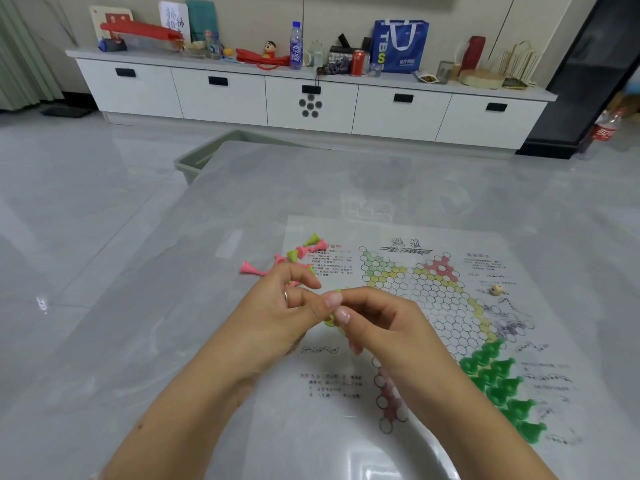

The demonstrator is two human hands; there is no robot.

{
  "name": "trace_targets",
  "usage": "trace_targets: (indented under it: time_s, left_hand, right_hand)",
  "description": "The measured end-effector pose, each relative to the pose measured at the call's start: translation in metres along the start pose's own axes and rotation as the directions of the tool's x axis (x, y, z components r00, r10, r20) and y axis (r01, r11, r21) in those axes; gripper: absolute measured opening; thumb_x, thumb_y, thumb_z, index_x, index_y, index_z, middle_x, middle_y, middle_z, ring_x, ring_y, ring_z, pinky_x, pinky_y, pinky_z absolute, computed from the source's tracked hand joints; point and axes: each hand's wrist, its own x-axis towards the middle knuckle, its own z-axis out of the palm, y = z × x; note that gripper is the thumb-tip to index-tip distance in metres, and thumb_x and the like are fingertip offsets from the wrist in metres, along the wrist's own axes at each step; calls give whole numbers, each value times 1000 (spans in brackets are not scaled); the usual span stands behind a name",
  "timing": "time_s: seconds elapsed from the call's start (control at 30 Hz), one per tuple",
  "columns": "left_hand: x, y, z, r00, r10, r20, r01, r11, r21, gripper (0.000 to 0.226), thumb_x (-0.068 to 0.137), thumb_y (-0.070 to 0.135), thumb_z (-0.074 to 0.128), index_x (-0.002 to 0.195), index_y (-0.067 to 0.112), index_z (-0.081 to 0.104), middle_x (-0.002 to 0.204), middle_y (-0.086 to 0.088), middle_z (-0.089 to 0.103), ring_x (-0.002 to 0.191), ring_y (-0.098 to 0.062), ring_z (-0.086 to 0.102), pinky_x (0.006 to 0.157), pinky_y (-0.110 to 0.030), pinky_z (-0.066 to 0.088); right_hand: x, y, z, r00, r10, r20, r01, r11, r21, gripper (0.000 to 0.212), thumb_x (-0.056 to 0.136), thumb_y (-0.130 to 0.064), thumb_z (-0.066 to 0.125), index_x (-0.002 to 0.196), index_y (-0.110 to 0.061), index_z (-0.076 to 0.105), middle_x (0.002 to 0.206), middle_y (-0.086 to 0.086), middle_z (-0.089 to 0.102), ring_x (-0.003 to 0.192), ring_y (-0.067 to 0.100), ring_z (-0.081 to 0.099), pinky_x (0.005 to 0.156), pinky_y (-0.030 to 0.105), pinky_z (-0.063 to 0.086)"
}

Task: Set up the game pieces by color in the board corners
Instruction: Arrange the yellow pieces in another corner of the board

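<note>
Both forearms enter from the bottom edge and meet above the left margin of the paper game board [433, 306], which lies flat on a glossy grey table [173, 341]. Left hand [277, 313] has its fingers curled inward, a ring on one finger; whether it grips anything cannot be told. Right hand [377, 323] has thumb and forefinger pressed together on a yellow-green piece [330, 320], mostly hidden between the two hands, so its long axis and pointing direction cannot be told.

Just beyond the left hand, at the board's upper left margin, lies a loose cluster of pink and yellow-green pieces [294, 256], tipped on their sides and pointing various ways; the outermost pink piece [251, 269] lies with its flared base toward the left.

Dark green pieces [498, 386] stand upright, packed in the board's near right corner, just right of the right forearm.
</note>
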Motion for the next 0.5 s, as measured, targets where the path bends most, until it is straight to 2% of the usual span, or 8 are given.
trace_targets:
  time_s: [0.1,0.2,0.27,0.33,0.4,0.5]
  left_hand:
    - [-1,1,1,1000,-11,-16,11,1000,-6,32,69,33,62,90,13,48,39,11,50,30,-2,25,33,-11,21]
    - [1,-1,0,993,-38,-115,42,999,28,18,85,30,57,81,14,51,46,13,49,33,-2,26,34,-11,22]
    - [3,-2,-4,980,-73,-184,73,997,-8,14,89,23,54,78,15,51,58,8,49,36,-4,26,34,-12,21]
    - [6,-3,-8,966,-123,-229,104,990,-94,8,88,11,52,80,13,54,71,1,51,42,-8,29,34,-14,22]
    - [7,-3,-10,957,-169,-236,138,980,-141,13,85,2,48,84,11,57,77,-4,51,51,-11,33,37,-17,25]
    - [8,-5,-12,961,-191,-201,156,972,-176,29,79,-11,36,83,9,57,79,-6,52,57,-13,37,43,-20,29]
  right_hand:
    - [0,1,2,1000,19,6,-19,999,41,9,82,-6,61,84,-10,68,66,-9,65,56,0,51,54,13,42]
    - [8,3,-6,989,39,-144,-38,999,11,5,80,-9,64,82,-13,66,73,-1,65,61,2,56,55,13,44]
    - [17,9,-20,947,17,-320,-58,991,-119,6,81,-14,65,82,-19,65,77,-4,65,67,4,58,60,16,46]
    - [26,15,-31,905,-8,-424,-109,962,-251,5,83,-16,63,84,-21,64,80,-5,64,75,8,59,64,17,45]
    - [32,23,-35,893,-20,-450,-155,925,-348,4,84,-17,61,86,-21,62,80,-7,63,77,9,59,64,16,44]
    - [39,34,-31,908,-74,-413,-180,821,-542,5,85,-17,59,88,-20,62,74,-10,61,70,4,56,59,13,40]
